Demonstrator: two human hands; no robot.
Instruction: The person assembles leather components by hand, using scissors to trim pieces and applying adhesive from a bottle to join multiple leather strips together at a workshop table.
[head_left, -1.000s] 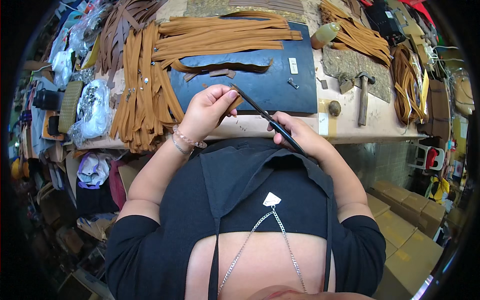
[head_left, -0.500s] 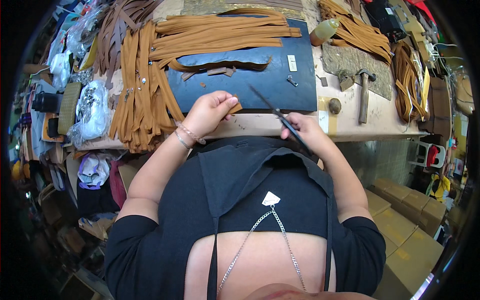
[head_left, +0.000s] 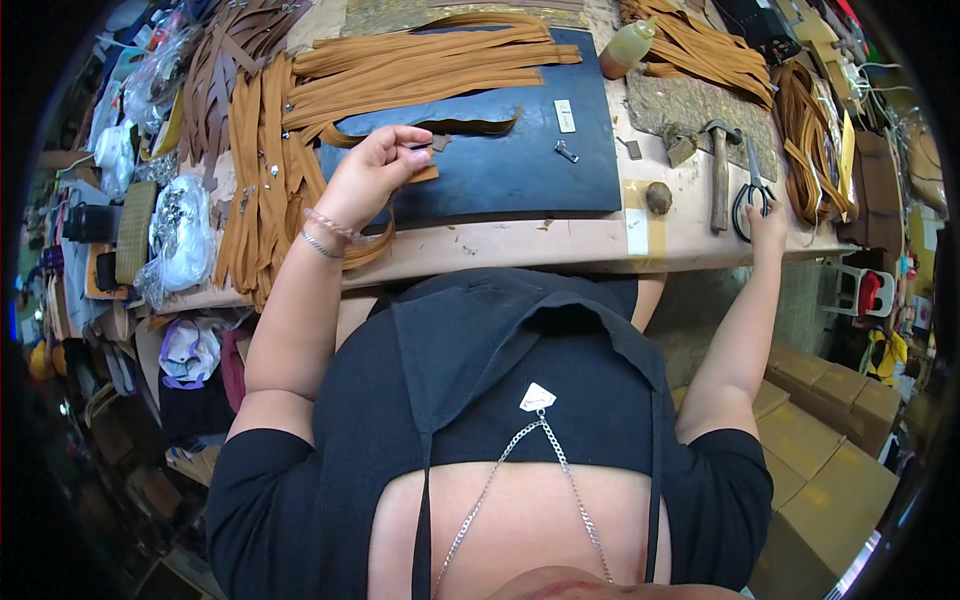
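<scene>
My left hand (head_left: 378, 175) hovers over the black mat (head_left: 480, 185), thumb and fingers pinched on the end of a tan zipper tape (head_left: 427, 174). Part of that tape seems to loop below my wrist. Far to the right, my right hand (head_left: 768, 228) has its fingers on the handles of black-handled scissors (head_left: 755, 188), which lie flat on the table with blades pointing away. Another zipper tape (head_left: 440, 132) lies curved across the mat, just beyond my left hand. A small metal zipper slider (head_left: 566, 151) and a pale rectangular tag (head_left: 566, 116) lie on the mat's right side.
Tan zipper tapes (head_left: 420, 80) lie across the mat's far part, and more (head_left: 258, 180) hang over the table's left edge. Right of the mat are a hammer (head_left: 720, 180), a round stone-like lump (head_left: 659, 198), a squeeze bottle (head_left: 627, 50) and a coiled tan bundle (head_left: 805, 150).
My right hand has carried the scissors from in front of my body to the table's right side. My left hand has moved left and away from me, still pinching the tape.
</scene>
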